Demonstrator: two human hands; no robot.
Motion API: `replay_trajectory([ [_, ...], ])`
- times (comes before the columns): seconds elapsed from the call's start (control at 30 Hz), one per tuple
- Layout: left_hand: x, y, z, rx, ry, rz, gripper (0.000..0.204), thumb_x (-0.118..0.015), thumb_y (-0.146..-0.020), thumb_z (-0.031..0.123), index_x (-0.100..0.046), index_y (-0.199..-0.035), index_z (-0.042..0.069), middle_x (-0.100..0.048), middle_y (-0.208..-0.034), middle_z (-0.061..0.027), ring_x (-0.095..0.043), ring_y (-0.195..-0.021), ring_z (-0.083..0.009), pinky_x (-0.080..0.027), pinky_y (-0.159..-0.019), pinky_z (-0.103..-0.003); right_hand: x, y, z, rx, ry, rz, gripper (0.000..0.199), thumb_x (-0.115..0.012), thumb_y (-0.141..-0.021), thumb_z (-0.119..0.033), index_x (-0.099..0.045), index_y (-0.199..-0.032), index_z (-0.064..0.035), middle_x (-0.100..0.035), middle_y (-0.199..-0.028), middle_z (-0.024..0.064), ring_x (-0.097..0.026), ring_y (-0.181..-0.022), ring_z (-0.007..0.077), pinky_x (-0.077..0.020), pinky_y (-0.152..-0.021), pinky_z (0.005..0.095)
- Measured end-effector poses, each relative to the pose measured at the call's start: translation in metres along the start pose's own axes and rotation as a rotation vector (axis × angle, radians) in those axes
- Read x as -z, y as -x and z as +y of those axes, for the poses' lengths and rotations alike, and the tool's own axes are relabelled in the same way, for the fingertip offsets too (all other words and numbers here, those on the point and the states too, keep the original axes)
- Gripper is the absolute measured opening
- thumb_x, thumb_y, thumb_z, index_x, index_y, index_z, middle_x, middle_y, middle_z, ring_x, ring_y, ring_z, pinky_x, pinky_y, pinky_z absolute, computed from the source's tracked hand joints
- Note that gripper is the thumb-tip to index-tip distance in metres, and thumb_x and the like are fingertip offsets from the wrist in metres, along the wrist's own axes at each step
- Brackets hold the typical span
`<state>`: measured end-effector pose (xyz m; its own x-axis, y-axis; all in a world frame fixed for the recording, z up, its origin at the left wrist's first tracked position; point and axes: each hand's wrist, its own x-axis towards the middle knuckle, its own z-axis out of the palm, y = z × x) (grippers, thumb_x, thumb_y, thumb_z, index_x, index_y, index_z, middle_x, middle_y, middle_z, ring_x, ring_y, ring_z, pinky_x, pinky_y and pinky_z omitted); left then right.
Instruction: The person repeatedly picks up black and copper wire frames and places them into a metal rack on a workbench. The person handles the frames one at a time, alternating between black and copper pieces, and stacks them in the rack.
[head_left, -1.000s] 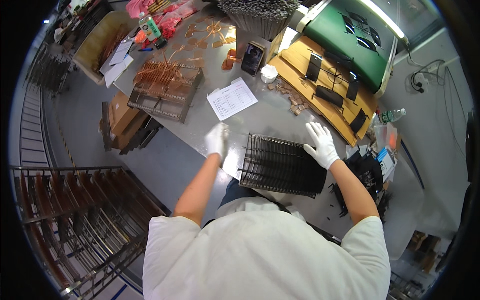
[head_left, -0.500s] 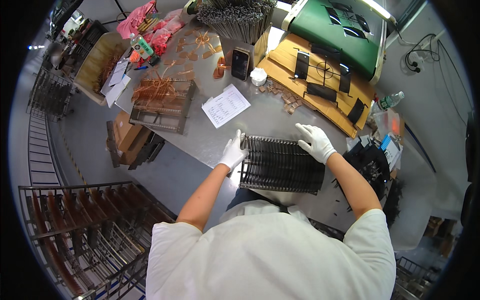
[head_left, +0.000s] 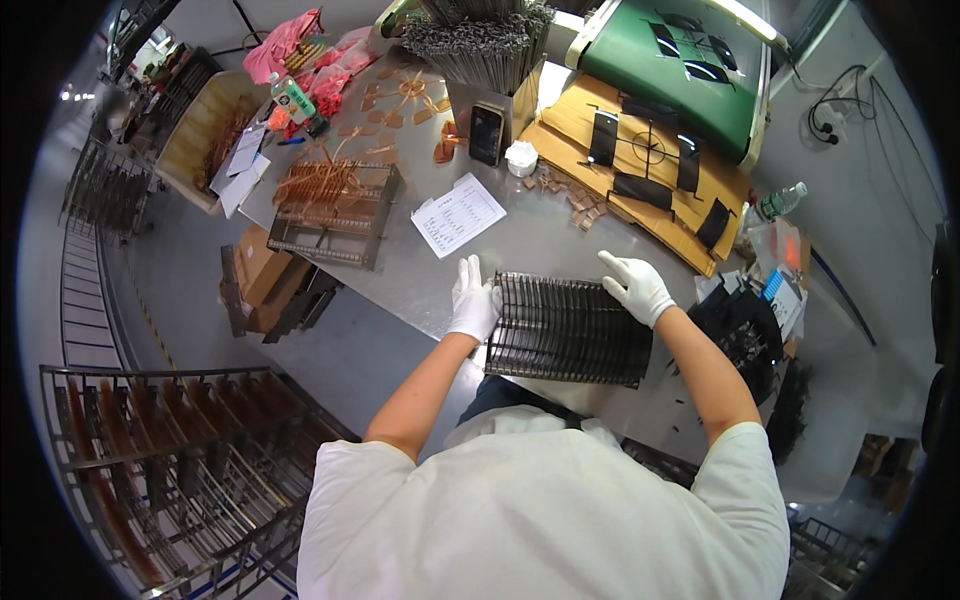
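A black slatted rack [head_left: 570, 330], filled with rows of thin dark strips, lies on the metal table right before me. At its left side, my white-gloved left hand [head_left: 474, 302] rests against the frame with its fingers stretched out away from me. My right hand [head_left: 640, 288], gloved in white too, is at the rack's far right corner. Its fingers are spread, with the fingertips over or touching the rack's far edge. Neither hand is wrapped round anything that I can see.
Beyond the rack lie a printed sheet [head_left: 458, 215], a phone [head_left: 487, 134] and a small white tub [head_left: 521, 158]. A second rack with orange strips [head_left: 335, 215] stands left. Cardboard [head_left: 570, 130] with black pieces and a green conveyor [head_left: 670, 75] are far right. Racks [head_left: 170, 470] stand lower left.
My left hand has straightened its fingers and now lies along the rack's left side. The right hand has kept its place, its fingers a little more spread. The view has shifted slightly.
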<state>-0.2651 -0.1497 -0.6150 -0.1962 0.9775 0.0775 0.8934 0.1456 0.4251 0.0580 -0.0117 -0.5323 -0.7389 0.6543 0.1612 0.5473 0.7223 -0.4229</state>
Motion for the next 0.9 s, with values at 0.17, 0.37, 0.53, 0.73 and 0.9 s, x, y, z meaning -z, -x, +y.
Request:
replay_trajectory([
  [0.17, 0.008, -0.002, -0.004, 0.142, 0.058, 0.035, 0.034, -0.064, -0.095, 0.022, -0.07, -0.123, 0.004, -0.052, -0.146, -0.0227, -0.048, -0.136, -0.0423, -0.045, -0.111, -0.05, -0.002, 0.002, -0.001, -0.015, 0.035, 0.029, 0.044, -0.064, -0.099, -0.032, -0.062, -0.135, -0.0067, -0.072, -0.104, 0.0192, -0.067, -0.096, 0.0396, -0.0532, -0.087, 0.047],
  [0.37, 0.017, -0.01, 0.003, 0.053, -0.027, -0.084, 0.032, -0.066, -0.092, 0.029, -0.073, -0.109, 0.003, -0.065, -0.126, -0.0193, -0.059, -0.121, -0.0381, -0.054, -0.095, -0.049, -0.003, 0.002, -0.001, -0.042, 0.031, -0.003, 0.041, -0.063, -0.1, -0.032, -0.064, -0.132, -0.0071, -0.072, -0.1, 0.0188, -0.067, -0.094, 0.0392, -0.0531, -0.086, 0.047],
  [0.53, 0.008, -0.017, -0.006, -0.028, -0.004, -0.129, 0.03, -0.063, -0.094, 0.027, -0.074, -0.08, 0.002, -0.069, -0.087, -0.0255, -0.07, -0.088, -0.0433, -0.057, -0.084, -0.053, -0.002, 0.0, -0.003, -0.044, 0.041, -0.042, 0.039, -0.062, -0.1, -0.033, -0.065, -0.129, -0.0067, -0.072, -0.098, 0.0177, -0.067, -0.093, 0.039, -0.0529, -0.085, 0.0473],
  [0.73, 0.008, -0.027, -0.025, -0.026, 0.245, -0.471, 0.056, -0.049, -0.098, 0.024, -0.042, -0.148, -0.001, -0.071, -0.098, -0.032, -0.071, -0.089, -0.0479, -0.055, -0.081, -0.055, 0.001, -0.021, 0.025, -0.544, -0.191, -0.544, 0.071, -0.033, -0.107, -0.064, -0.056, -0.148, -0.0106, -0.069, -0.127, 0.0241, -0.062, -0.122, 0.0405, -0.0445, -0.109, 0.0435],
  [0.9, 0.133, -0.021, 0.064, -0.097, 0.156, -0.272, 0.068, -0.054, -0.096, 0.021, -0.032, -0.157, 0.001, -0.07, -0.085, -0.0298, -0.068, -0.073, -0.0491, -0.055, -0.074, -0.058, 0.07, -0.065, -0.032, -0.93, -0.478, -0.921, 0.078, -0.038, -0.102, -0.071, -0.051, -0.154, -0.0139, -0.067, -0.139, 0.0116, -0.06, -0.129, 0.0279, -0.04, -0.114, 0.0403],
])
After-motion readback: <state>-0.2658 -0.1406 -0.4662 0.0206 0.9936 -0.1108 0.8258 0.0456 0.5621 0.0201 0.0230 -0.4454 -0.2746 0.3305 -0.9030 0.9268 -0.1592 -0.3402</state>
